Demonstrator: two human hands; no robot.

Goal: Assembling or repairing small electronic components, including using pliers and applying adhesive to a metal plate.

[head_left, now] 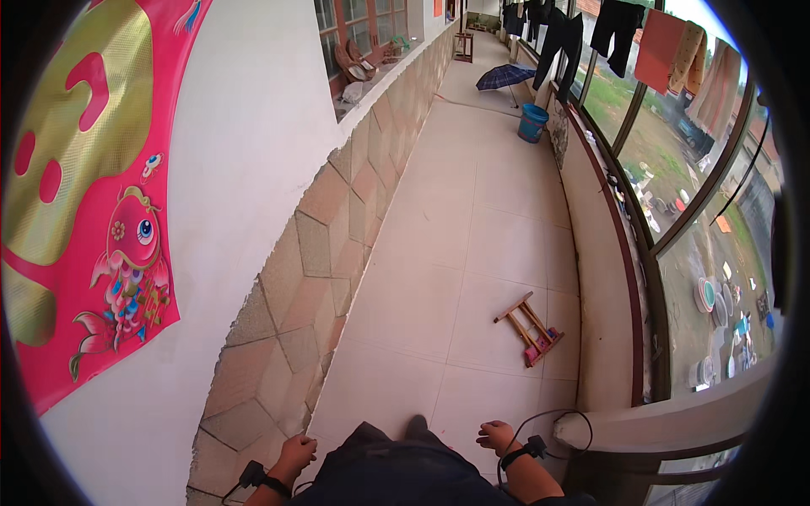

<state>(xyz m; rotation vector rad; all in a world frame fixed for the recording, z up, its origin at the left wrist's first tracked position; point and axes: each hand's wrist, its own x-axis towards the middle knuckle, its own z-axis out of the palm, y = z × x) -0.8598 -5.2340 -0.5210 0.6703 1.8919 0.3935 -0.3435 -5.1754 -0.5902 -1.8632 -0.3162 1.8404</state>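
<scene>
My left hand (297,453) hangs low at my left side, close to the tiled lower wall. Its fingers are curled in, and no object shows in them. My right hand (496,435) is held out at my right side, fingers loosely bent and a little apart, holding nothing. Dark bands with small black devices circle both wrists, and a black cable (582,414) loops beside the right one. Ahead of my right hand, beyond its reach, a small wooden folding stool (531,329) lies on the pale floor tiles. One dark shoe (417,427) shows below me.
A tiled corridor floor (413,253) runs ahead between a patterned wall (316,253) and windows on the right. Farther along stand a blue bucket (532,123) and an open dark umbrella (504,77). Clothes (618,32) hang by the windows. A red-and-gold poster (93,185) covers the left wall.
</scene>
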